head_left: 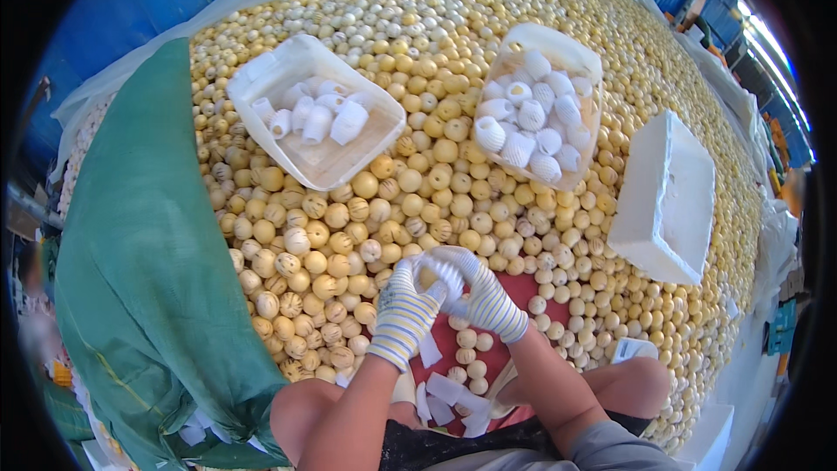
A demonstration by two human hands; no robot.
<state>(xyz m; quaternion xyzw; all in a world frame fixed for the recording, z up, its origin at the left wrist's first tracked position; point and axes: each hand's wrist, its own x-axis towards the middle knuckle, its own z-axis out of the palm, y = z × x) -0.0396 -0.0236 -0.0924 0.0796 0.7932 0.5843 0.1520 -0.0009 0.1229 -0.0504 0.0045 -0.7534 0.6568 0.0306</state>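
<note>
Both my hands wear white knit gloves with yellow and blue stripes and meet in front of me, just above the heap. Between them is a white foam net sleeve [447, 280] around a small yellow fruit [426, 277], mostly covered by the fingers. My left hand [404, 307] closes on the fruit from the left. From the right, my right hand [491, 298] grips the foam net sleeve. Beneath them lie loose white foam sleeves [446, 388] and several pale fruits [466, 338] on a red surface [514, 290].
Yellow pepino melons [349, 235], many dark-striped, spread all around. On them rest a white tub [323, 170] and a second tub [595, 78], both with sleeved fruit, and a white foam box [641, 218]. Green cloth [148, 253] covers the left side.
</note>
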